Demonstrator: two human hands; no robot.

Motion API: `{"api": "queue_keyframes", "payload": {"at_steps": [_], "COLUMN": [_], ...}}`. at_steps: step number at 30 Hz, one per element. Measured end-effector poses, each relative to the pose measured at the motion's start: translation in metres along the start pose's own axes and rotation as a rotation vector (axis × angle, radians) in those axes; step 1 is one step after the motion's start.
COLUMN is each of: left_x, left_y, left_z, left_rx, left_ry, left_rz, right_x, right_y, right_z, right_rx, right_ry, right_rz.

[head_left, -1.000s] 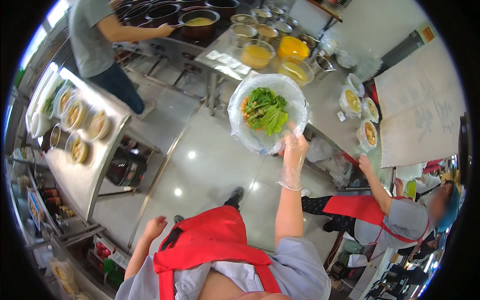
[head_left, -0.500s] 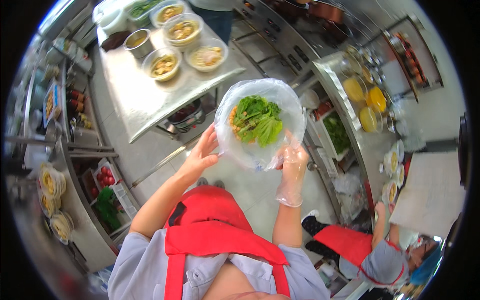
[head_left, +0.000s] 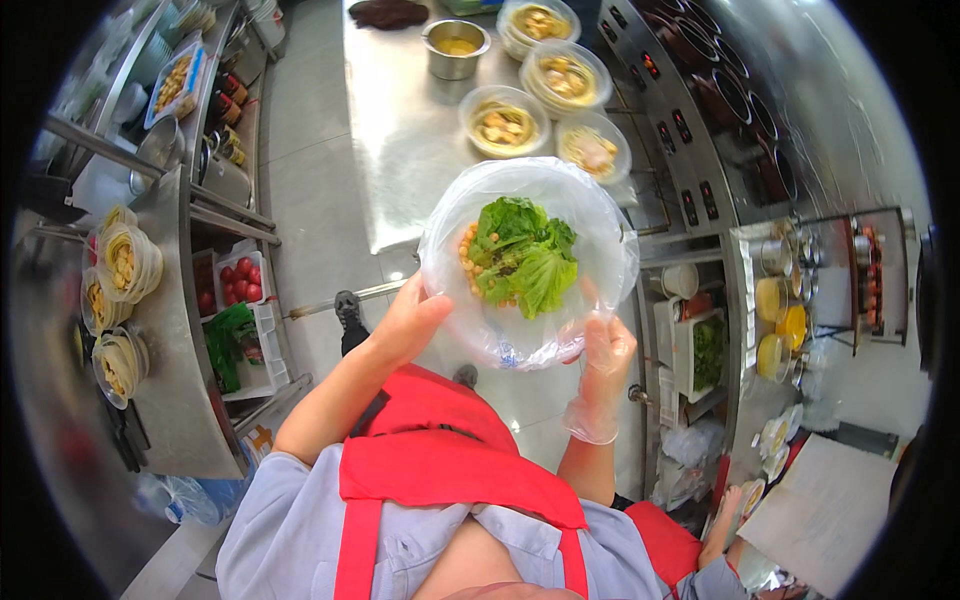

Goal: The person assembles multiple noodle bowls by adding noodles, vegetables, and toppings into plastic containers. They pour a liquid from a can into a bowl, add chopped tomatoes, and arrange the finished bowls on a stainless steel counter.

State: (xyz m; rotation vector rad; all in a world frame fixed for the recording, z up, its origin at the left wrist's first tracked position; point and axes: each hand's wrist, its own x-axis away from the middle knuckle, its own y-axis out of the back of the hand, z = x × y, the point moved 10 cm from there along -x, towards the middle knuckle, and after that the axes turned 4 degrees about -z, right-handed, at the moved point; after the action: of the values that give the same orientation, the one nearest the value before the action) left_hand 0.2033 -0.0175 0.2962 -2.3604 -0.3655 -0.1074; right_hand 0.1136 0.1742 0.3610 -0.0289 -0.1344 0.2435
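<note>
Between my hands is a round bowl wrapped in a clear plastic bag (head_left: 590,215), held up in front of my red apron. Green lettuce leaves (head_left: 525,260) lie in it, with small round tan beans or nuts (head_left: 468,262) along their left side. My bare left hand (head_left: 408,322) grips the lower left rim, thumb on the near side. On the lower right, my right hand (head_left: 602,358), in a clear plastic glove, closes on the rim and the bag. The fingers under the bowl are hidden.
Ahead stands a steel table (head_left: 385,190) with several noodle bowls (head_left: 505,122) and a metal pot (head_left: 455,48). A steel counter (head_left: 185,400) with stacked bowls is at left. Stoves (head_left: 665,110) and shelving line the right. A co-worker in a red apron (head_left: 665,535) is at lower right.
My view has turned left, so the table and shelves appear further right. One of my feet has stepped forward. Both hands keep their grip on the bowl, which appears slightly lower and further right.
</note>
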Motion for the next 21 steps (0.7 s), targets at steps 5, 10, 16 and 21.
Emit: {"api": "queue_keyframes", "payload": {"at_steps": [5, 10, 16, 21], "left_x": [0.007, 0.015, 0.006, -0.016], "left_y": [0.102, 0.213, 0.281, 0.296], "left_z": [-0.088, -0.164, -0.221, -0.243], "left_rx": [0.11, 0.077, 0.032, -0.049], "left_ry": [0.039, 0.129, 0.179, 0.155], "left_rz": [-0.021, -0.055, -0.068, -0.052], "right_x": [-0.014, -0.025, -0.028, -0.034], "right_y": [-0.1, -0.213, -0.289, -0.366], "right_z": [0.013, 0.014, 0.035, 0.076], "right_rx": [0.117, 0.19, 0.27, 0.837], "right_ry": [0.18, 0.196, 0.294, 0.682], "right_rz": [-0.166, -0.308, -0.367, -0.17]}}
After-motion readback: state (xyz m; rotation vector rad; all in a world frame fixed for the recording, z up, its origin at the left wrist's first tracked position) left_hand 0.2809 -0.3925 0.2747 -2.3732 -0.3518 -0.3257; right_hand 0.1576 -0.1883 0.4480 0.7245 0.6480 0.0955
